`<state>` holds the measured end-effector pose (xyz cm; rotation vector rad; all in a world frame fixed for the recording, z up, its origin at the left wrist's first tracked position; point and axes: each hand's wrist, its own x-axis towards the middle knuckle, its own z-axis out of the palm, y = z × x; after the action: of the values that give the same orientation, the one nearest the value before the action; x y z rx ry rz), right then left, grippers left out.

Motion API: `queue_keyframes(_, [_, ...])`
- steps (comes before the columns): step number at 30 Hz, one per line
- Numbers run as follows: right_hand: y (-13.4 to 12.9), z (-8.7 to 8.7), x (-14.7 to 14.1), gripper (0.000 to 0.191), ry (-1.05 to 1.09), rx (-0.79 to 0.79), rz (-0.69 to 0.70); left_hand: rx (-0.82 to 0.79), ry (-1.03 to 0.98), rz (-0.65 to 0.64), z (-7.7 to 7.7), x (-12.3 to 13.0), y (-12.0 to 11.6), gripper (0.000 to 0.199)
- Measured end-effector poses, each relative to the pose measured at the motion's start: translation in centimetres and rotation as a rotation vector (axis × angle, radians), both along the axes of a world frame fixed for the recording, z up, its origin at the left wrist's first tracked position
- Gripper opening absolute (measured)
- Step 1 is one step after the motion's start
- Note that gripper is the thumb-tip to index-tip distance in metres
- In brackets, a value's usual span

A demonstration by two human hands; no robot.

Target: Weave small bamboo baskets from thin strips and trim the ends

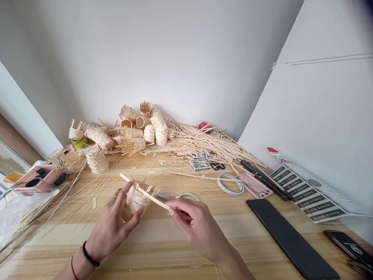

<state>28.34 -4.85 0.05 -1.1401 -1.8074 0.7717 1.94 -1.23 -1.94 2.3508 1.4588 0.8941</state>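
Note:
My left hand point(112, 229) grips a small woven bamboo basket point(135, 200) from the side, its unfinished strip ends sticking up. My right hand point(195, 225) pinches a thin bamboo strip point(153, 198) between thumb and fingers. That strip runs across the basket's top and reaches past it on the far side. A roll of tape point(188, 196) lies partly hidden behind my right hand, and loose bamboo slivers lie under my left forearm. A black band and a thin red cord circle my left wrist.
Behind my hands, a heap of woven baskets point(131, 132) and loose bamboo strips point(210, 144) covers the wooden table point(163, 249). To the right lie a tape roll point(230, 184), scissors point(217, 166), a black tablet point(291, 237) and a phone point(346, 245). A pink box point(35, 181) sits left.

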Motion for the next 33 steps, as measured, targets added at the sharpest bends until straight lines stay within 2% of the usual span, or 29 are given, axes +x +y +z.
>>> queue_keyframes(6, [-0.1, 0.6, 0.7, 0.021, -0.050, -0.024, 0.031, -0.079, -0.054, 0.009, 0.2, -0.2, 0.4, 0.071])
queue_keyframes(11, [0.1, 0.3, 0.8, 0.022, -0.074, -0.011, 0.033, -0.134, -0.102, -0.017, 0.0, -0.4, 0.5, 0.068])
queue_keyframes(17, [0.7, -0.2, 1.0, 0.025, -0.100, 0.116, -0.024, -0.163, -0.150, -0.001, 0.0, -0.4, 0.4, 0.067])
queue_keyframes(28, [1.2, -0.7, 2.0, 0.029, -0.193, 0.379, -0.220, -0.304, -0.203, -0.213, 0.4, -1.5, 0.7, 0.064])
queue_keyframes(33, [1.4, -0.7, 2.3, 0.030, -0.184, 0.407, -0.253, -0.332, -0.217, -0.245, 0.6, -1.7, 0.4, 0.064])
